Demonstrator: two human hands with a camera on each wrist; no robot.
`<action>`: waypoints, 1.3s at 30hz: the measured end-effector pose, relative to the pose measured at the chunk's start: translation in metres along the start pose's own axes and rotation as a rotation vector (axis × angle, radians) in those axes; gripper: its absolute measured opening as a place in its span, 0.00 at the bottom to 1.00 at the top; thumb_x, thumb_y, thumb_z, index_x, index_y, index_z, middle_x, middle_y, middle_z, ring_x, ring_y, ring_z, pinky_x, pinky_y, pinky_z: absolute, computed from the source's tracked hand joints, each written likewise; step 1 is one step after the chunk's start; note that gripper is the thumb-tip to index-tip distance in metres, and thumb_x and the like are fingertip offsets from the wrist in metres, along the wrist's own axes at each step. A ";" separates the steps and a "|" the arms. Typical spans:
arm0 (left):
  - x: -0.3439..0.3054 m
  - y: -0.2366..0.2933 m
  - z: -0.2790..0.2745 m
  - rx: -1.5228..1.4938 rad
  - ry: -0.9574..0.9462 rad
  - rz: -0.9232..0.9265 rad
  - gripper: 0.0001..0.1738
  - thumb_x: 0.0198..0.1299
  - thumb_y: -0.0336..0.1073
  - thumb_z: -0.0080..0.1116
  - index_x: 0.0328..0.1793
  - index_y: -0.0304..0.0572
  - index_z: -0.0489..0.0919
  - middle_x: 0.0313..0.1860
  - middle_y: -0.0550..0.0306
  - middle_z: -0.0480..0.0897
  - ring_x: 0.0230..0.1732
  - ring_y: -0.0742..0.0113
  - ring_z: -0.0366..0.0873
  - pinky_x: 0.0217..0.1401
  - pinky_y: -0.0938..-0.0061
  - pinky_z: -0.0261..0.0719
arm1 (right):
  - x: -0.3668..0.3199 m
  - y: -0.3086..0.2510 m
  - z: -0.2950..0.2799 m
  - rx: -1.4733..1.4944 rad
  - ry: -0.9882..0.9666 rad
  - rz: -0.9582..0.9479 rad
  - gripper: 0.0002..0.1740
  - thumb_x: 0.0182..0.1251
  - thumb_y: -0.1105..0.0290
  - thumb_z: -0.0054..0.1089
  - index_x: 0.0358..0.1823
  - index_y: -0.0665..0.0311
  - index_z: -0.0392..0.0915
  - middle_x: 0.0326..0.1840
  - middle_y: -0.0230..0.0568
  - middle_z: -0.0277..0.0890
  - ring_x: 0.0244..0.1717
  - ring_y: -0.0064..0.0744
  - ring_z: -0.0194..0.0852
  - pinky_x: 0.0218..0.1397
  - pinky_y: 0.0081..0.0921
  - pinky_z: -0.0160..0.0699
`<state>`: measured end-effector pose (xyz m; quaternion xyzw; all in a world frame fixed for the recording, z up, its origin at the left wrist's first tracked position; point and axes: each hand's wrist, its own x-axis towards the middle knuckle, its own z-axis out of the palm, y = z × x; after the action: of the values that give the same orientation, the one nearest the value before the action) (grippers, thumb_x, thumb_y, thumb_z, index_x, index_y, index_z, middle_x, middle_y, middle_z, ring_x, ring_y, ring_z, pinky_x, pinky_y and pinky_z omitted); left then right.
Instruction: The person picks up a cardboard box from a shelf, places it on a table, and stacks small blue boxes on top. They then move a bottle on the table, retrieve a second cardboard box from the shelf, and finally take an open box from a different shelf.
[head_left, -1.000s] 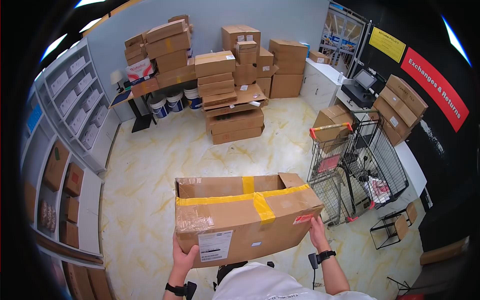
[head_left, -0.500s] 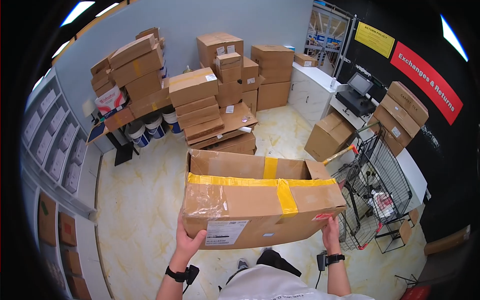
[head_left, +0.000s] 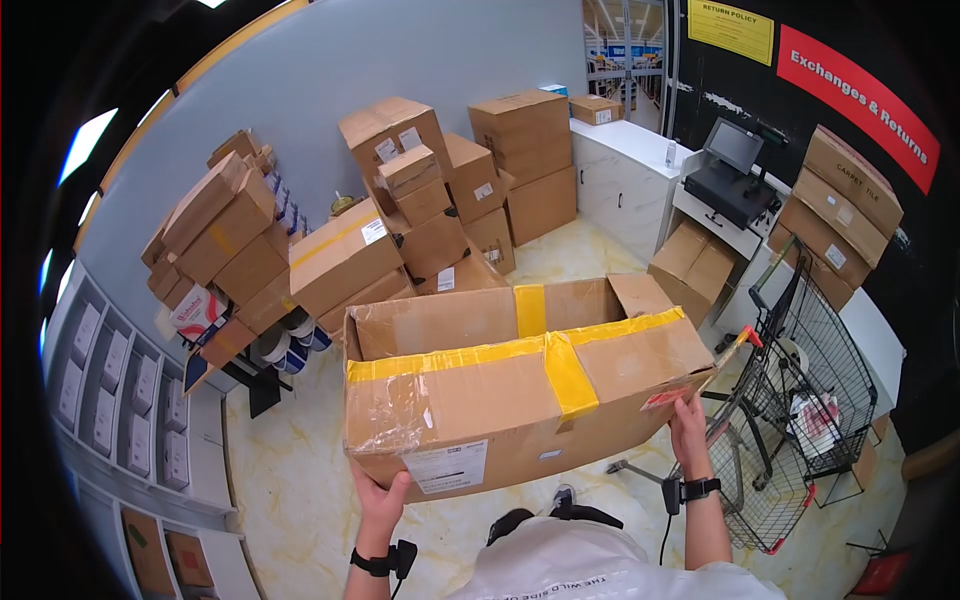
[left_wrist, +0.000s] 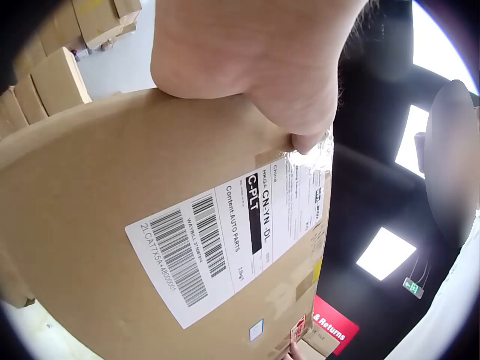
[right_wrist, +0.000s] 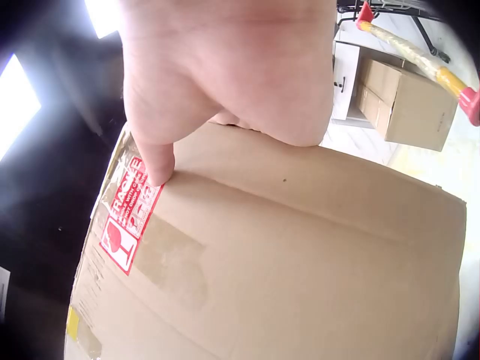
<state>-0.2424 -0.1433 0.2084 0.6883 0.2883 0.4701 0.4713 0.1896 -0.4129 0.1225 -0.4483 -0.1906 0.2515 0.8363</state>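
A large cardboard box [head_left: 500, 400] sealed with yellow tape is held up in front of me by both hands. My left hand [head_left: 380, 500] grips its lower left corner from beneath, thumb on the front face beside the white shipping label [head_left: 442, 466]. My right hand [head_left: 690, 425] grips the lower right corner by the red fragile sticker [head_left: 664, 398]. The left wrist view shows the left hand [left_wrist: 247, 60] against the box [left_wrist: 112, 225] just above the barcode label [left_wrist: 225, 232]. In the right wrist view, the right hand [right_wrist: 225, 67] presses the box [right_wrist: 300, 262], thumb tip at the sticker [right_wrist: 124, 221].
A tall stack of cardboard boxes [head_left: 420, 210] stands ahead by the grey wall, with buckets [head_left: 290, 345] under a table. A wire shopping cart [head_left: 810, 400] is at the right. A white counter with a monitor [head_left: 735, 150] and a floor box [head_left: 700, 265] sit behind it. Shelves [head_left: 110, 400] line the left.
The box has risen and tilted, right end higher, with both hands still on its corners. The view has closed in on the box stack, and the cart has slid to the right.
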 end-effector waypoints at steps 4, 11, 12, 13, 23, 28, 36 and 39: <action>0.067 -0.023 0.049 -0.027 -0.045 0.011 0.53 0.59 0.45 0.75 0.81 0.37 0.52 0.72 0.50 0.68 0.71 0.61 0.68 0.73 0.63 0.68 | 0.078 -0.004 -0.009 -0.064 0.004 -0.035 0.30 0.76 0.66 0.61 0.74 0.68 0.62 0.74 0.40 0.68 0.75 0.32 0.63 0.79 0.33 0.54; 0.207 -0.081 0.158 -0.097 -0.222 -0.041 0.51 0.60 0.40 0.74 0.81 0.37 0.53 0.72 0.51 0.70 0.70 0.63 0.70 0.73 0.65 0.69 | 0.185 0.006 -0.057 -0.146 0.180 0.032 0.29 0.75 0.67 0.62 0.73 0.65 0.65 0.72 0.36 0.71 0.71 0.30 0.66 0.76 0.32 0.58; 0.232 -0.090 0.174 -0.107 -0.279 -0.032 0.51 0.60 0.40 0.74 0.82 0.37 0.53 0.72 0.51 0.70 0.70 0.63 0.70 0.73 0.65 0.69 | 0.200 0.011 -0.063 -0.190 0.201 0.035 0.28 0.78 0.64 0.58 0.74 0.64 0.63 0.73 0.35 0.69 0.74 0.30 0.64 0.79 0.34 0.55; 0.253 -0.100 0.191 -0.116 -0.285 -0.036 0.51 0.60 0.40 0.74 0.82 0.37 0.53 0.72 0.51 0.70 0.70 0.63 0.70 0.73 0.65 0.69 | 0.215 0.016 -0.070 -0.198 0.209 0.033 0.28 0.78 0.64 0.58 0.74 0.64 0.63 0.73 0.35 0.69 0.74 0.30 0.64 0.79 0.34 0.55; 0.491 -0.150 0.344 -0.286 -0.506 -0.229 0.50 0.61 0.36 0.71 0.83 0.36 0.53 0.71 0.51 0.72 0.71 0.63 0.70 0.73 0.66 0.69 | 0.357 0.004 -0.092 -0.250 0.333 -0.011 0.26 0.80 0.65 0.54 0.74 0.64 0.63 0.73 0.37 0.70 0.72 0.31 0.67 0.76 0.36 0.62; 0.575 -0.182 0.403 -0.266 -0.530 -0.196 0.50 0.60 0.36 0.73 0.82 0.36 0.55 0.70 0.52 0.72 0.69 0.64 0.71 0.72 0.68 0.70 | 0.424 0.002 -0.075 -0.125 0.444 -0.046 0.23 0.78 0.65 0.57 0.69 0.63 0.69 0.69 0.37 0.74 0.69 0.32 0.70 0.74 0.38 0.64; 0.667 -0.239 0.504 -0.249 -0.444 -0.237 0.49 0.60 0.37 0.74 0.81 0.36 0.56 0.69 0.53 0.73 0.66 0.66 0.72 0.69 0.69 0.73 | 0.605 0.029 -0.150 -0.090 0.297 0.020 0.26 0.79 0.63 0.56 0.72 0.65 0.67 0.73 0.38 0.71 0.74 0.33 0.66 0.79 0.38 0.57; 0.708 -0.255 0.534 -0.207 -0.338 -0.224 0.49 0.60 0.38 0.73 0.81 0.37 0.55 0.69 0.53 0.73 0.66 0.65 0.72 0.68 0.69 0.73 | 0.702 0.032 -0.168 -0.114 0.314 0.026 0.24 0.78 0.64 0.58 0.69 0.65 0.69 0.71 0.37 0.73 0.72 0.32 0.68 0.78 0.36 0.59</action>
<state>0.5377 0.3485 0.1788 0.6690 0.2298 0.3200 0.6303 0.8355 -0.0923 0.0728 -0.5312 -0.0657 0.1781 0.8257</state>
